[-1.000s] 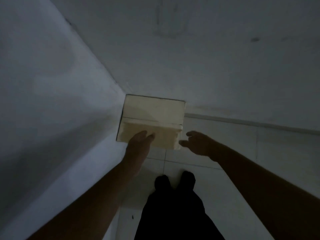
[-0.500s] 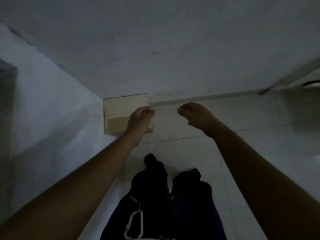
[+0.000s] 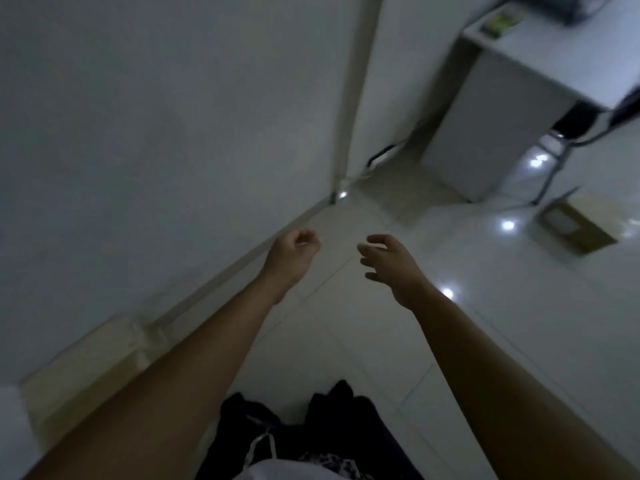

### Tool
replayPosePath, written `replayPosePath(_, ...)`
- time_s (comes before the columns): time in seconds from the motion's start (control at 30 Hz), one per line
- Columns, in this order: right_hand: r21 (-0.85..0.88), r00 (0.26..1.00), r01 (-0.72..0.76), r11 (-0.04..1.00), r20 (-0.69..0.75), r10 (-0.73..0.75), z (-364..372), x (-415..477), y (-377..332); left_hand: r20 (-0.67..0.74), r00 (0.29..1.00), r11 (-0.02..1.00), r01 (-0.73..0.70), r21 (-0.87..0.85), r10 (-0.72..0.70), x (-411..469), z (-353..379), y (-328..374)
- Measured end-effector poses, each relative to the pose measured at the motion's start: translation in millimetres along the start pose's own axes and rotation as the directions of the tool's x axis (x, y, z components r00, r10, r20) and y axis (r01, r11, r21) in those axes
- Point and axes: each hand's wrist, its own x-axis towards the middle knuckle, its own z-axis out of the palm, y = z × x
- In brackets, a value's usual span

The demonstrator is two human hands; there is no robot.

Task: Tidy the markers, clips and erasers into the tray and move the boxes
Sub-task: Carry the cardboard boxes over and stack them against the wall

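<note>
The wall (image 3: 145, 133) fills the left and upper part of the view, dim and bare, meeting the tiled floor (image 3: 485, 306) along a pale skirting strip that runs diagonally from lower left toward the middle. The floor is glossy, with several small bright light spots reflected on it.

At the upper right stands a white table (image 3: 540, 57), its side panel reaching down to the floor; small things lie on its top, too blurred to name. Under its right edge a dark chair (image 3: 568, 133) shows only in part.

A box (image 3: 79, 368), pale and blurred, sits on the floor at the lower left, pushed against the wall. A second box (image 3: 578, 223), brown cardboard, lies on the floor at the right, near the chair's legs and well apart from the first.

Both bare forearms reach forward over the floor. The person's dark trousers show at the bottom edge.

The left hand (image 3: 292, 254) has a loosely clenched grip with nothing seen in it. The right hand (image 3: 391, 261) is released, fingers curled and spread, grasping nothing. The two hands are near each other and touch neither box.
</note>
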Motion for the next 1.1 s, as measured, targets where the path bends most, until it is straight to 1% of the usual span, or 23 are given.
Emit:
replayPosePath(0.07,0.077,0.992,0.041,0.996,-0.122,-0.031,-64.3,-3.3,-6.2,0.112,0.992,0.998,-0.055,0.021,0.052,8.5,62.8,38.4)
replayPosePath(0.17,0.165,0.961,0.091,0.982,-0.274,-0.043,-142.5,-11.8,-13.3,0.263,0.955,0.988,-0.152,0.038,0.137,19.3,140.8,89.0)
replayPosePath(0.2,0.193,0.944,0.111,0.975,-0.327,-0.043,-171.8,-15.0,-12.7,0.317,0.935,0.982,-0.183,0.046,0.16,21.8,169.3,108.2)
replayPosePath(0.3,0.251,0.891,0.157,0.955,-0.453,-0.028,-239.8,-22.5,-10.4,0.418,0.882,0.965,-0.259,0.043,0.219,35.1,236.5,148.8)
replayPosePath(0.4,0.271,0.826,0.196,0.942,-0.563,-0.01,-310.9,-26.7,-8.3,0.527,0.808,0.944,-0.328,0.029,0.264,49.1,307.1,193.2)
replayPosePath(0.53,0.26,0.766,0.226,0.939,-0.643,-0.006,-391.7,-17.9,-10.8,0.621,0.726,0.924,-0.382,0.006,0.296,76.2,387.5,238.2)
replayPosePath(0.63,0.249,0.717,0.246,0.937,-0.697,-0.003,-447.3,-3.7,-16.6,0.692,0.65,0.909,-0.416,-0.022,0.314,99.4,444.4,267.1)
replayPosePath(0.77,0.291,0.668,0.265,0.919,-0.743,0.043,-520.0,13.3,-23.5,0.777,0.568,0.887,-0.462,0.029,0.27,124.8,522.4,308.1)
replayPosePath(0.93,0.333,0.618,0.281,0.9,-0.78,0.096,-597.2,34.3,-14.6,0.83,0.494,0.869,-0.494,0.023,0.259,146.4,609.8,341.1)
replayPosePath(1.03,0.345,0.604,0.288,0.894,-0.789,0.11,-654.9,53.3,-6.0,0.847,0.467,0.862,-0.507,0.022,0.253,159.2,670.1,356.3)
replayPosePath(1.1,0.346,0.601,0.288,0.893,-0.791,0.112,-704.2,69.7,2.3,0.851,0.464,0.865,-0.502,0.022,0.248,167.2,719.1,367.4)
